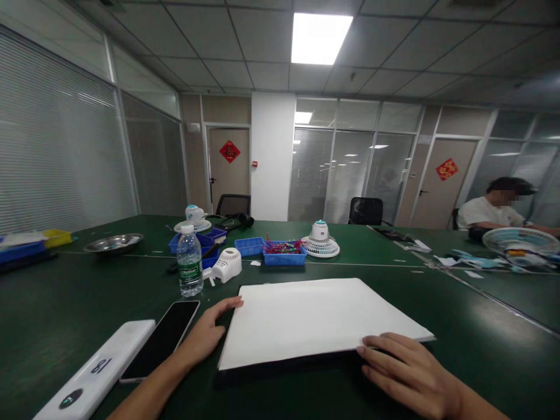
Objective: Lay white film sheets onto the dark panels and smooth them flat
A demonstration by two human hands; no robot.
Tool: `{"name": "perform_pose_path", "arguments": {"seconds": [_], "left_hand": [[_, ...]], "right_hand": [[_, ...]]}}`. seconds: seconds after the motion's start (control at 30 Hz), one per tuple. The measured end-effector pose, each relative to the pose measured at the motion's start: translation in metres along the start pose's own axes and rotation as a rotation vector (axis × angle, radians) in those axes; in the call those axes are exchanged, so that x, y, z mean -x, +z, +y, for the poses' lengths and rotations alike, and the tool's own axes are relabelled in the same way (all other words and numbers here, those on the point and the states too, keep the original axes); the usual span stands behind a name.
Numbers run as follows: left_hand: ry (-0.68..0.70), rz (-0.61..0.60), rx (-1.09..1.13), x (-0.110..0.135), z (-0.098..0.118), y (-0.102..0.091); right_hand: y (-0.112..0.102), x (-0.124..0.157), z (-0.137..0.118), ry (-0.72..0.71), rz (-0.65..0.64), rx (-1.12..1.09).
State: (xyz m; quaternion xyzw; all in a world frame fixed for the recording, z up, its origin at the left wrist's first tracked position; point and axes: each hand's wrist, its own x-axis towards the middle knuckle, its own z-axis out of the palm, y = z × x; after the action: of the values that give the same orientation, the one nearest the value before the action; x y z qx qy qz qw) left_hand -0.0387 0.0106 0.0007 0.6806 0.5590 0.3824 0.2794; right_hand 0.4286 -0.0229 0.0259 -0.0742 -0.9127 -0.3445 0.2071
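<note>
A pad of white paper [315, 321] with a dark underside lies flat on the green table in front of me. My left hand [210, 329] rests on the table at the pad's left edge, one finger stretched out and touching its upper left side. At the near right edge, my right hand [406, 370] lies with its fingers extended, the fingertips on the paper's border. Left of my left hand are a smartphone [164, 338] with a dark screen and a white power bank [100, 367] marked 18.
Behind the phone stands a water bottle [189, 262]. Further back are a white plastic housing [227, 265], a blue tray [284, 258] of small coloured parts, a white fan piece [321, 240] and a metal dish [114, 243]. A person [487, 210] sits at far right.
</note>
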Motion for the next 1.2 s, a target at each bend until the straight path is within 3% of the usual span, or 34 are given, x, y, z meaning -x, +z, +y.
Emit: {"name": "perform_pose_path", "arguments": {"seconds": [0.23,0.4,0.57,0.77,0.87,0.97,1.1,1.2], "left_hand": [[0.218,0.004,-0.159,0.01,0.009,0.008],[0.198,-0.06,-0.098,0.009,0.01,0.01],[0.231,-0.055,-0.185,0.006,0.009,0.014],[0.247,-0.053,-0.273,0.007,0.011,0.023],[0.234,0.044,-0.29,0.005,0.007,0.026],[0.25,0.163,-0.325,0.002,0.001,0.026],[0.233,0.189,-0.341,0.002,0.0,0.025],[0.215,0.187,-0.351,0.003,0.001,0.023]], "right_hand": [[-0.004,0.022,0.01,0.17,0.1,-0.031],[0.01,0.029,0.013,0.148,0.071,-0.059],[0.026,0.019,0.007,0.265,0.163,-0.052],[0.022,0.01,0.0,0.385,0.228,-0.024],[0.009,0.005,0.007,0.488,0.256,0.052],[-0.017,-0.004,0.02,0.579,0.205,0.104],[-0.069,-0.01,0.029,0.688,0.073,0.126],[-0.11,0.001,0.028,0.779,-0.042,0.137]]}}
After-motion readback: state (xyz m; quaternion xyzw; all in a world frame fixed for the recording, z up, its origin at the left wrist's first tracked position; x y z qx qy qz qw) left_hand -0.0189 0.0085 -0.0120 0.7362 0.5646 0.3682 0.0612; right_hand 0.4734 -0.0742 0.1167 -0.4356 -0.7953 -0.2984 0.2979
